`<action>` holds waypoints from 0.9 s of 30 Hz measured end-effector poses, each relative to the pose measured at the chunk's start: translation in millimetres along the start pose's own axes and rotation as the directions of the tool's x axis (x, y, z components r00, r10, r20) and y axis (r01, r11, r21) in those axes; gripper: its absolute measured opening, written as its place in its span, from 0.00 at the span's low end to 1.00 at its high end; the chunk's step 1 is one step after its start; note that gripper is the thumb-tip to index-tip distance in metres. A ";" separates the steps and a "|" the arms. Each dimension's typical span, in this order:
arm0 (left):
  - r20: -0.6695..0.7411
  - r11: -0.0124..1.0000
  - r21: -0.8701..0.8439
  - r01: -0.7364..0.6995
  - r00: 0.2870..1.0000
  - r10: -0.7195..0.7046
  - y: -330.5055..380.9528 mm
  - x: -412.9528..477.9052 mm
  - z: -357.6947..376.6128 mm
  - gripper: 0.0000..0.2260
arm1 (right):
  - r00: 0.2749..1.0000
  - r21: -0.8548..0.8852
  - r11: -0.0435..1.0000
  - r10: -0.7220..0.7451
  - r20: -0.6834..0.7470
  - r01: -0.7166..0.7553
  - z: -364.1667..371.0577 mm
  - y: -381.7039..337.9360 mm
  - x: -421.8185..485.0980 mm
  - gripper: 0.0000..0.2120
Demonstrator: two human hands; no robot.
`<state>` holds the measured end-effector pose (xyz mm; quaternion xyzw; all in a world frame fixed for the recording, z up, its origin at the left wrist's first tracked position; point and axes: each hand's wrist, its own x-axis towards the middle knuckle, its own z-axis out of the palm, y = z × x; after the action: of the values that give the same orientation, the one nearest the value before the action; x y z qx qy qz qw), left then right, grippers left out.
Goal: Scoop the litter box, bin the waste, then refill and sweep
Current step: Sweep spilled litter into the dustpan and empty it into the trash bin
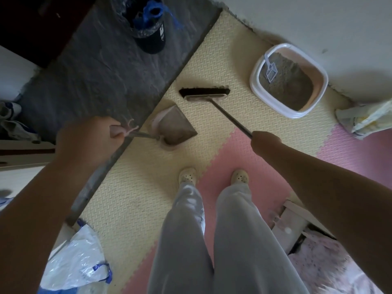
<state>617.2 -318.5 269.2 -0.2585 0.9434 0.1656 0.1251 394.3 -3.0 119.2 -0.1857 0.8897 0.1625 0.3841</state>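
My left hand (93, 136) grips the metal handle of a pink dustpan (177, 126) that rests tilted on the cream foam mat, grey litter lying inside it. My right hand (265, 143) holds the long metal handle of a broom (204, 93), whose black bristles touch the mat just beyond the dustpan. At the upper right, by the wall, stands the white-rimmed litter box (255, 81) filled with grey litter; a pale blue slotted scoop (270, 70) stands in it. A black waste bin (148, 24) with a blue bag stands at the top on the dark floor.
Cream and pink foam mats (131, 198) cover the floor under my feet. A litter bag (364, 119) lies at the right wall. A clear plastic bag with blue handles (78, 264) lies at lower left. Shoes (10, 117) sit at the left edge.
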 end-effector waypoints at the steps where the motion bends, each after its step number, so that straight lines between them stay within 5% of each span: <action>1: -0.002 1.000 -0.001 -0.015 1.000 0.015 -0.9 -1.0 -0.6 0.09 | 1.000 -0.029 1.000 -0.011 -0.001 0.011 6.9 14.0 -7.2 0.12; 8: -0.001 0.995 0.066 -0.069 0.998 0.070 2.5 1.1 1.1 0.09 | 0.998 -0.095 0.995 0.002 0.062 0.004 42.4 96.6 -60.6 0.10; 13: 0.006 0.991 0.081 -0.104 0.995 0.104 5.1 8.9 -6.9 0.07 | 0.993 0.030 0.999 0.047 -0.109 -0.044 35.8 127.6 -92.7 0.13; 18: 0.049 0.979 0.130 -0.154 0.988 0.148 -0.1 14.6 -7.0 0.08 | 0.990 0.212 0.970 0.133 -0.053 -0.119 41.7 143.8 -117.9 0.15; 24: 0.044 0.976 0.168 -0.139 0.990 0.133 5.9 18.1 -4.0 0.09 | 0.934 0.544 0.759 0.291 0.207 -0.357 35.7 81.2 -94.9 0.06; 27: 0.058 0.975 0.139 -0.173 0.984 0.167 9.0 17.6 -0.9 0.12 | 0.912 0.703 0.580 0.260 0.319 -0.411 36.4 35.3 -90.3 0.07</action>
<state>597.6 -319.4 266.5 -0.1634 0.9684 0.1133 0.1506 458.4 62.3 167.8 0.1795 0.8549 -0.1376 0.4669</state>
